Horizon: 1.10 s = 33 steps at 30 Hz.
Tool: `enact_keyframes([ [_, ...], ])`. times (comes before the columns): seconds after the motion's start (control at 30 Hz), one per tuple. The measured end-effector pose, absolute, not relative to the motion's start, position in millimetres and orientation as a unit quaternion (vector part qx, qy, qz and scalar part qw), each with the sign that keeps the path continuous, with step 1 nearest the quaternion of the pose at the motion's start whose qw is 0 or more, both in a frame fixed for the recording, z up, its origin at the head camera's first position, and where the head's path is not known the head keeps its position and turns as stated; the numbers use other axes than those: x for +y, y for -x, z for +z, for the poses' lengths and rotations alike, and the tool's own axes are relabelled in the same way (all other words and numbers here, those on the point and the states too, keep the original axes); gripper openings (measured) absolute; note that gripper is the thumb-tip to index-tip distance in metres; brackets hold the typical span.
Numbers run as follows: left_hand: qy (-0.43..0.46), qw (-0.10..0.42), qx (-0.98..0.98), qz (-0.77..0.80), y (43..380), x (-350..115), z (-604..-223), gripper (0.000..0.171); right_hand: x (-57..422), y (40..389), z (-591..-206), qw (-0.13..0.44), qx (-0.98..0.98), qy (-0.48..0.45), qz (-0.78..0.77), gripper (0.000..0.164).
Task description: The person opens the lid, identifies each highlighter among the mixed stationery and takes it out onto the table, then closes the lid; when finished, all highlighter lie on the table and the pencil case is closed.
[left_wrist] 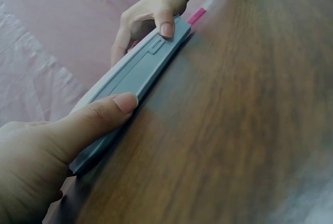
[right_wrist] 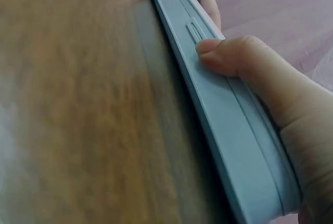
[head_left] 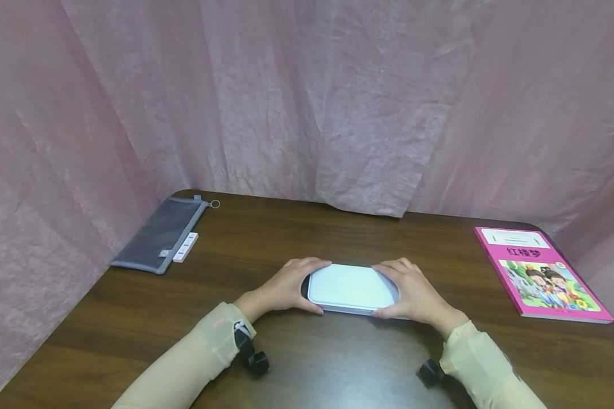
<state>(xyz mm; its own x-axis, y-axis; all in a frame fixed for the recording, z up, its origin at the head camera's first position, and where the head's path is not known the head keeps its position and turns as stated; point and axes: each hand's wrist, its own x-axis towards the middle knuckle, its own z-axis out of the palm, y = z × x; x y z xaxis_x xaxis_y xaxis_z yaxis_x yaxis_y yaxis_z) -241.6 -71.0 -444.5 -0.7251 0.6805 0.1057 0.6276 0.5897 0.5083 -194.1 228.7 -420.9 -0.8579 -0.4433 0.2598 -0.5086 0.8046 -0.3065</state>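
Observation:
A flat pencil box (head_left: 353, 287) with a white lid and rounded corners lies on the table between my two hands. My left hand (head_left: 291, 284) grips its left end, thumb on the near side and fingers round the far edge. At the other end my right hand (head_left: 414, 289) holds it the same way. In the left wrist view, the pencil box (left_wrist: 138, 73) shows a blue-grey side with a small raised latch near the right thumb. The right wrist view has the right thumb (right_wrist: 223, 57) pressed beside that latch. The lid looks closed; its contents are hidden.
A grey mesh zip pouch (head_left: 156, 233) lies at the table's left edge, a small white oblong block (head_left: 186, 247) beside it. Towards the right edge is a pink picture-covered book (head_left: 542, 275). A pink curtain (head_left: 307, 102) hangs behind the brown wooden table (head_left: 266, 227).

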Motion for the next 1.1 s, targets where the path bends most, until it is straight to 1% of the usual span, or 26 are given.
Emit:
enact_keyframes([
  [0.2,-0.373,0.045,0.886,0.272,240,-72,-443,0.099,230,196,-414,0.071,-0.941,-0.254,0.210,0.079],
  [0.47,-0.382,0.035,0.886,0.262,240,-70,-442,0.100,230,193,-406,0.058,-0.945,-0.256,0.192,0.081],
  [0.77,-0.393,0.023,0.886,0.246,242,-68,-441,0.103,236,189,-397,0.021,-0.953,-0.246,0.173,0.084],
  [0.87,-0.388,0.026,0.889,0.241,243,-70,-441,0.106,235,187,-395,0.024,-0.953,-0.248,0.174,0.081],
  [1.0,-0.371,0.024,0.895,0.246,243,-76,-440,0.110,232,185,-391,0.047,-0.950,-0.261,0.165,0.074],
  [1.1,-0.359,0.014,0.898,0.253,244,-81,-438,0.110,231,183,-387,0.065,-0.949,-0.268,0.156,0.069],
])
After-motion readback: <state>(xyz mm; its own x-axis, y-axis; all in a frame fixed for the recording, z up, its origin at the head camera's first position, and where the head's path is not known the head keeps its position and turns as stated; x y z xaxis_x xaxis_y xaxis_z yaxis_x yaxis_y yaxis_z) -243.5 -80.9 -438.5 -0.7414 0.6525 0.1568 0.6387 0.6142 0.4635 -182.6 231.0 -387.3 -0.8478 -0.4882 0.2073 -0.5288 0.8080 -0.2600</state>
